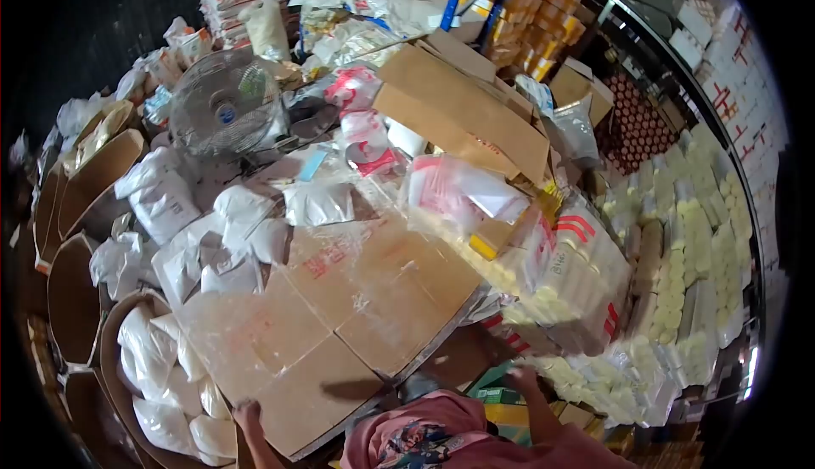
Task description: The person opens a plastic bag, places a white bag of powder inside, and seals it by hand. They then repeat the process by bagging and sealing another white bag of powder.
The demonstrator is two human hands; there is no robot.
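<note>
My left hand (248,418) is low at the near left edge of the cardboard-covered table (340,308), beside a round drum filled with white plastic bags (165,418). Its fingers look curled in, with nothing seen in them. On the other side of my body, my right hand (522,377) hangs close over a green box (499,395) that overlaps it in this view. I cannot tell what its fingers are doing. Filled white bags (318,203) lie along the table's far left side, and between my hands is a pink shirt (424,431).
Brown drums (75,299) line the left side. A large fan (225,104) stands beyond the table. At the right are a clear-wrapped bundle with red stripes (581,257), a cardboard box (463,112) and rows of pale yellow wrapped rolls (688,257).
</note>
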